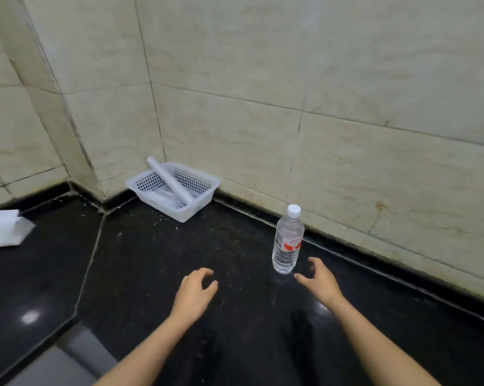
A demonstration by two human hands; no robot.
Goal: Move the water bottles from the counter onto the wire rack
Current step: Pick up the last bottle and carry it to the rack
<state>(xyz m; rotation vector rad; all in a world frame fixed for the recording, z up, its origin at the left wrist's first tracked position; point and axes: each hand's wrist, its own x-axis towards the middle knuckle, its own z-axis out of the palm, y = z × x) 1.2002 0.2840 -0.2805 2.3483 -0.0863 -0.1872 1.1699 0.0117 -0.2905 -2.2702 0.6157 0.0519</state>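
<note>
One clear water bottle [287,240] with a white cap and a red label stands upright on the black counter [157,260], close to the tiled back wall. My right hand [320,280] hovers just to the right of and below its base, fingers spread, holding nothing and not touching it. My left hand [195,291] floats over the counter to the bottle's left, fingers loosely curled and apart, empty. No wire rack is in view.
A white plastic basket [204,199] with a white roll lying across it sits in the back corner. A white packet of wipes [4,228] lies at the far left. The counter's front edge runs diagonally at the lower left, above a grey floor.
</note>
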